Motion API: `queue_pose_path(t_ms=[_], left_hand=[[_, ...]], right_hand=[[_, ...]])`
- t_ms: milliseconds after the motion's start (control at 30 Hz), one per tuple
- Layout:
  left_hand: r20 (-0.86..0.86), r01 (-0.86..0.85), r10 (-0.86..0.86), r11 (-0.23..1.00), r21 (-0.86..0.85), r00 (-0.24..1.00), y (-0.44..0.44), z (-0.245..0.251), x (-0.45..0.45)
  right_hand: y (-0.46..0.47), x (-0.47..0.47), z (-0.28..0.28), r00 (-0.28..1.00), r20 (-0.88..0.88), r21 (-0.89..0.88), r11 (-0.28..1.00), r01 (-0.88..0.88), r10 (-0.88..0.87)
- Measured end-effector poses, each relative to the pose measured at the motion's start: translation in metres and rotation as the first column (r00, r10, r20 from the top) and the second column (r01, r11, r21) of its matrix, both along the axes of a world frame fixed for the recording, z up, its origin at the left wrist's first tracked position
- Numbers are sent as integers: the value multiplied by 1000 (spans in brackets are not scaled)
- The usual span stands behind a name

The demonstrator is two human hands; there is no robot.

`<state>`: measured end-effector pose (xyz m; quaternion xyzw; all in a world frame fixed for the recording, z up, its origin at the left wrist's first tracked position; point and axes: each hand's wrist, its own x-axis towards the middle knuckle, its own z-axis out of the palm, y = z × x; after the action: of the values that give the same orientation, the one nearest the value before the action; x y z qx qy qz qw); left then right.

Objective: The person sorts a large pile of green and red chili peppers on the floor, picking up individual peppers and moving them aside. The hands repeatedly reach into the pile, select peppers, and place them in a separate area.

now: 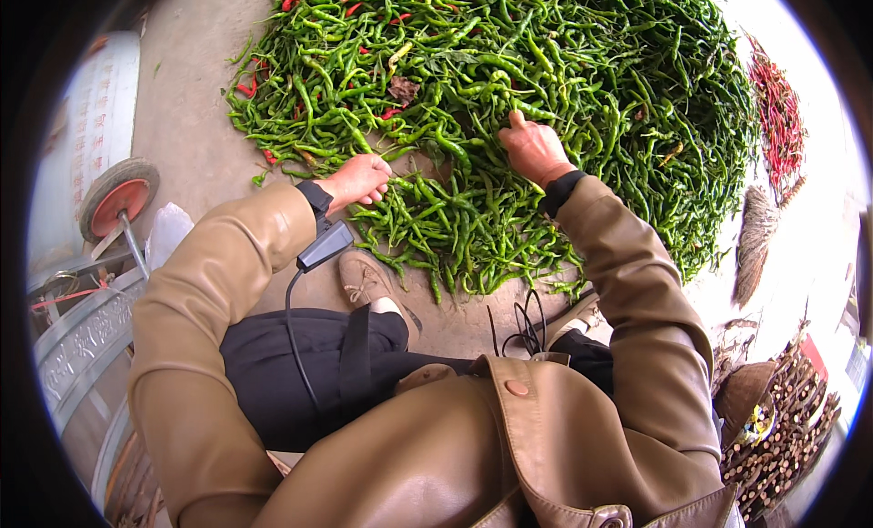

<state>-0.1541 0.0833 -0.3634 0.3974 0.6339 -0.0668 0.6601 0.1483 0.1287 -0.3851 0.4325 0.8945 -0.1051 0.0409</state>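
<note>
A large heap of green chili peppers point(436, 37) lies on the floor before me, with a few red chili peppers point(249, 84) among the green ones. My left hand point(359, 180) is over the heap's near left edge, its fingers curled; whether a pepper is pinched in them is hidden. Farther right, my right hand point(535, 147) reaches into the heap, back of the hand up, one finger extended against the peppers. Its other fingertips are out of sight. Between and below the hands spreads a smaller cluster of green peppers point(464, 235), close to my shoes point(368, 282).
A wheel with a red hub point(121, 204) and a metal frame point(89, 337) stand at left. On the right are a pile of red chili peppers point(777, 119), a fibre broom point(756, 241) and stacked cut sticks point(781, 439). A black cable point(293, 337) hangs from my left wrist.
</note>
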Motion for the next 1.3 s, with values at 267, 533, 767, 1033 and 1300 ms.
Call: queue_pose_path(t_ms=[267,533,767,1033,1300], left_hand=[[-15,-3,3,1000,8,1000,-5,1,-3],[-31,-10,10,1000,13,999,2,1,2],[-38,-17,18,1000,12,999,5,0,-1],[-82,-51,61,991,120,995,8,-4,-9],[82,-86,62,940,330,995,41,1,4]], right_hand=[[-4,22,30,706,-495,-454,843,287,-506],[12,69,82,586,-360,-847,518,122,-726],[52,196,103,883,-359,-394,907,151,-303],[147,385,208,778,70,475,707,525,-624],[94,67,42,888,-404,-314,945,90,-219]])
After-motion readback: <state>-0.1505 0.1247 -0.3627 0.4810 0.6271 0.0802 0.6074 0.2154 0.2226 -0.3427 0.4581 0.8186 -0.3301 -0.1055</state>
